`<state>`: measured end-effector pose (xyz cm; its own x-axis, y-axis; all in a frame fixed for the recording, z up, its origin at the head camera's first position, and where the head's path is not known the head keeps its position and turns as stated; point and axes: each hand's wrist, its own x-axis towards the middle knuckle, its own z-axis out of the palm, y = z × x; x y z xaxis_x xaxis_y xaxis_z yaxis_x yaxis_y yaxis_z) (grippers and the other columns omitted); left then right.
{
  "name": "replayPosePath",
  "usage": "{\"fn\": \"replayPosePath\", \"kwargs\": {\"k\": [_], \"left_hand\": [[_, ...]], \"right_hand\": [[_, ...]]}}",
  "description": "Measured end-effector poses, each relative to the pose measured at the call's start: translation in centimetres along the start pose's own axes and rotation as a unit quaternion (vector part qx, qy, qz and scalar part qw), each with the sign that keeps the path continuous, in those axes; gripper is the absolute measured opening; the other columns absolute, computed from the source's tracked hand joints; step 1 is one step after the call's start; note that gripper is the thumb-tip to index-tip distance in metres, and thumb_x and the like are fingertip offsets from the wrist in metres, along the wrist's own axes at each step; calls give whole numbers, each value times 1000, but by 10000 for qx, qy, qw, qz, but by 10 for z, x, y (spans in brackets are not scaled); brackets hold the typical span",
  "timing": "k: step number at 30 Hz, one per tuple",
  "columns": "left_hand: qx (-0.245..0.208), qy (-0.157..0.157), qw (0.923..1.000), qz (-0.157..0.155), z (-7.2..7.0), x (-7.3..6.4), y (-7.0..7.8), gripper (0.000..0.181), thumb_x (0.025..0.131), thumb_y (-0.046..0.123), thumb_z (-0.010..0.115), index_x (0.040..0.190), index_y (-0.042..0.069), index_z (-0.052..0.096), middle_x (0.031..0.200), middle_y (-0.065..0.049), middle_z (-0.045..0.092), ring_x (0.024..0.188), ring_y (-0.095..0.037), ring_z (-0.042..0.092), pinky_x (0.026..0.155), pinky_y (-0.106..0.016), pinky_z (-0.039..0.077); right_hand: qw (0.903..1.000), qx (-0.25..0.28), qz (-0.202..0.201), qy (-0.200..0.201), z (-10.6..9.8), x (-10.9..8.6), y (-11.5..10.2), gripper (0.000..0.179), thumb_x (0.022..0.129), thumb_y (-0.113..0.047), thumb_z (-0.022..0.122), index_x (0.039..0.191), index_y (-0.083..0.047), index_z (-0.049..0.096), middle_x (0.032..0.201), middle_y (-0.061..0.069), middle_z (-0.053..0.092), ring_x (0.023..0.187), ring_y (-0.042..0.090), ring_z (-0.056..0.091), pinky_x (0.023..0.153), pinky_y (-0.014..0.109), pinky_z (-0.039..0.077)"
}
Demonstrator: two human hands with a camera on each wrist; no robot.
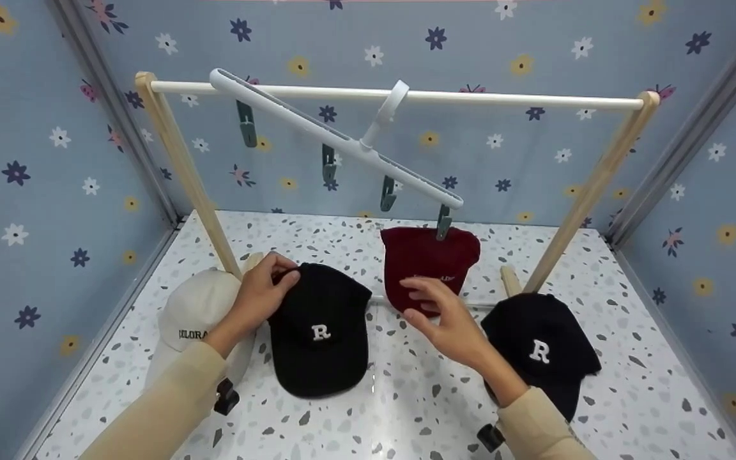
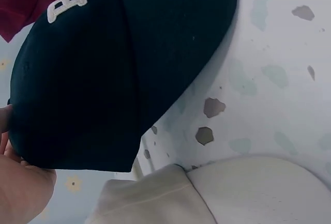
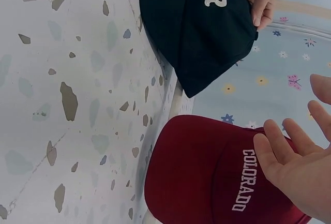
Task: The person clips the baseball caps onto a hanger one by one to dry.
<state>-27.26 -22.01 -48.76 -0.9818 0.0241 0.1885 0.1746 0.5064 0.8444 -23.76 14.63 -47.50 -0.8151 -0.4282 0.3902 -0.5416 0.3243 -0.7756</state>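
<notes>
A black cap [image 1: 321,345] with a white R is pinched at its crown by my left hand [image 1: 264,287], brim toward me. In the left wrist view the same black cap [image 2: 77,89] fills much of the picture, fingers at its edge. My right hand [image 1: 448,322] is held with fingers spread in front of a dark red cap [image 1: 403,262]. White COLORADO lettering shows on the red cap [image 3: 191,167] in the right wrist view. The green clip [image 1: 443,223] at the hanger's right end overlaps the red cap's upper edge.
A white hanger [image 1: 304,121] with several green clips hangs slanted from the rail [image 1: 502,98] of a wooden-legged rack. A cream cap [image 1: 199,306] lies at left, and another black R cap [image 1: 528,326] at right, on the speckled surface [image 1: 406,396]. Flowered walls [image 1: 368,38] enclose the space.
</notes>
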Motion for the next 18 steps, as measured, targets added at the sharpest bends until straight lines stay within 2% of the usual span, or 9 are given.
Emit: {"fn": "replayPosePath", "kwargs": {"k": [6,10,18], "left_hand": [[-64,0,9998,206,1,-2,9,16,108,16,65,122,10,64,122,-8,73,117,-24,66,106,-44,47],[-78,11,9993,358,0,-4,15,15,107,14,66,121,9,65,120,-8,74,115,-23,67,104,-44,49],[-174,15,9972,724,3,-9,29,14,105,10,68,118,8,66,117,-7,74,114,-21,68,105,-43,49]], "right_hand": [[10000,10,6,-44,0,2,-2,45,103,-16,73,145,-4,61,149,11,58,127,42,63,104,55,54],[10000,-13,49,-57,0,2,-3,45,103,-15,73,145,-7,61,149,10,58,127,41,63,104,53,55],[10000,22,-5,-61,2,3,-4,44,103,-14,72,145,-8,61,148,10,58,128,39,63,104,57,54]]}}
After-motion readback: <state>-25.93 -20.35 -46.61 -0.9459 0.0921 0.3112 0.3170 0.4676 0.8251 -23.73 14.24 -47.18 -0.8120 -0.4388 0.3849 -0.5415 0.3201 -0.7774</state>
